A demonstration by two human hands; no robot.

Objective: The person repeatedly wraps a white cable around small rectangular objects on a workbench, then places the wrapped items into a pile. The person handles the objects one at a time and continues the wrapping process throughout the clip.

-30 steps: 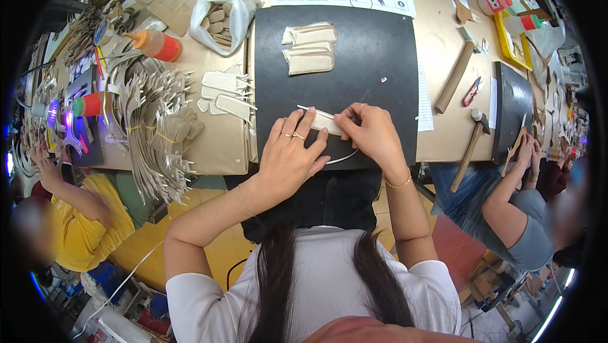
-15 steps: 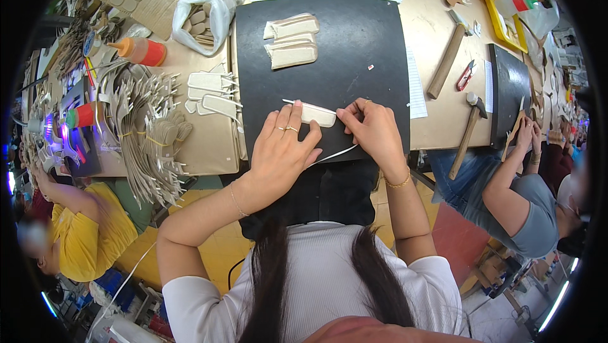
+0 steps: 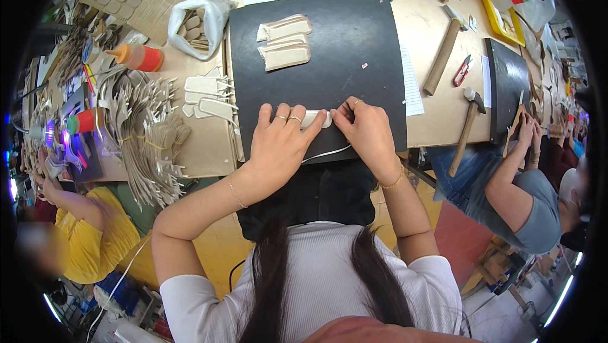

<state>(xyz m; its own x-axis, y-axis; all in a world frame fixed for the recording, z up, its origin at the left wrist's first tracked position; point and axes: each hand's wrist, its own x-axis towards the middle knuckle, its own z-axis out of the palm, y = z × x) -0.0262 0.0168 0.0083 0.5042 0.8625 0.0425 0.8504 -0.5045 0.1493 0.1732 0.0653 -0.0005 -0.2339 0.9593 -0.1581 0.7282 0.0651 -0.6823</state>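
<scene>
Working at a bench, over a black mat. With left hand spread on top and fingers of right hand pinched together at the right end, cannot tell on what, holding a cream tab near the mat's front edge, beyond a white cord.

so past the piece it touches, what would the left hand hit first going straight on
The left hand would likely meet the nearer cream pieces on the black mat; depth is unclear.

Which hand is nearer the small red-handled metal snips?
Right. The right hand is left of the snips and nearer the person's body; the left hand is farther left, beyond the right one.
</scene>
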